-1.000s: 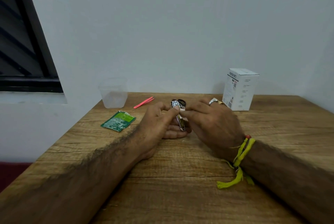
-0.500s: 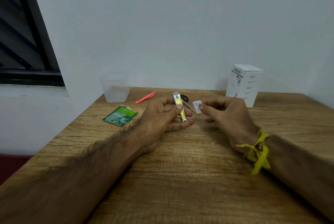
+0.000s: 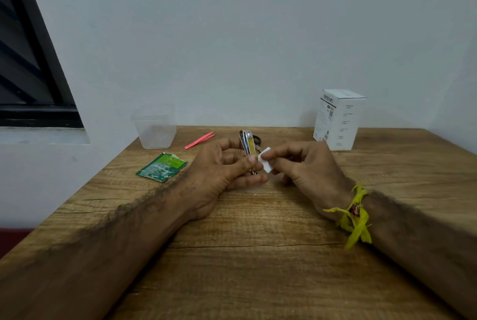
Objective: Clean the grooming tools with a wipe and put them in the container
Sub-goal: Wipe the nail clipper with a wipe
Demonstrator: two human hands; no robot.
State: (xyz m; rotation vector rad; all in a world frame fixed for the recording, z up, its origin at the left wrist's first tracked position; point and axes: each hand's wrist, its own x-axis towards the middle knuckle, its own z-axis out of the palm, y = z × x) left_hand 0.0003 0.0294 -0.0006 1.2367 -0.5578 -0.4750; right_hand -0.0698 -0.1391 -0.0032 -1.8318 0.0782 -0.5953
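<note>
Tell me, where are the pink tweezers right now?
In the head view, the pink tweezers lie on the table, far left of centre, between the clear container and the nail clipper.

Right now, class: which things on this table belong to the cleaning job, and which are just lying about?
Job:
nail clipper in left hand
wipe in right hand
pink tweezers
clear container

Lying about:
green sachet
white box

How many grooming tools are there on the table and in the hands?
3. The nail clipper is held upright in the left hand. The pink tweezers lie near the plastic container. Small scissors lie behind the clipper, mostly hidden; more may be hidden there.
</note>
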